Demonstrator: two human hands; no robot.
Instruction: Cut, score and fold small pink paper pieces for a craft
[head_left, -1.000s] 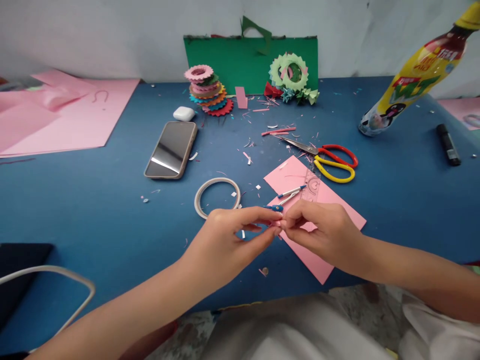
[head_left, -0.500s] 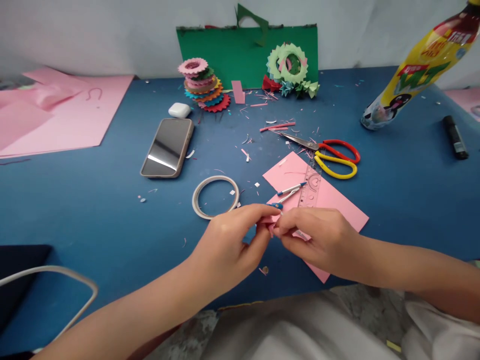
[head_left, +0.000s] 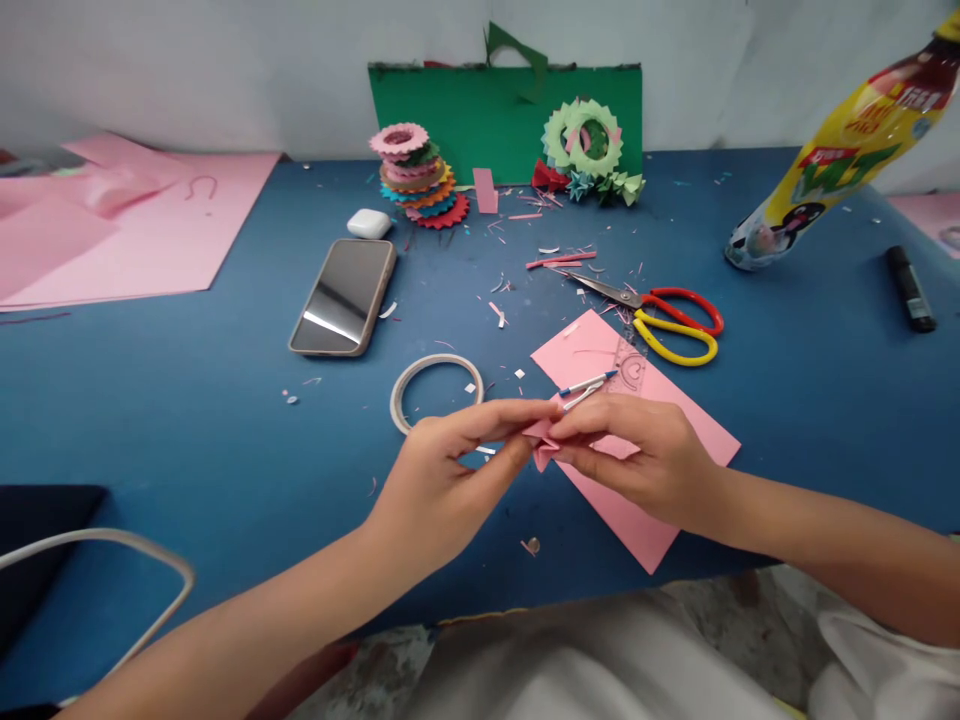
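Observation:
Between my two hands is a small folded pink paper piece, its pointed flaps showing at the fingertips. My left hand pinches it from the left, while my right hand grips its other side between thumb and fingers. Under my right hand lies a pink paper sheet. On that sheet rest a clear ruler, partly covered by the hand, and a white and blue compass. A roll of tape lies flat just beyond my left hand.
Red and yellow handled scissors lie past the sheet. A phone and white earbud case sit left. Behind are stacked paper rings, a green board and paper wreaths. A tall bottle and black glue stick stand right.
My fingers have shifted on the folded pink paper, and more of its pointed flaps now shows. The left fingers are straighter. The whole view has moved slightly.

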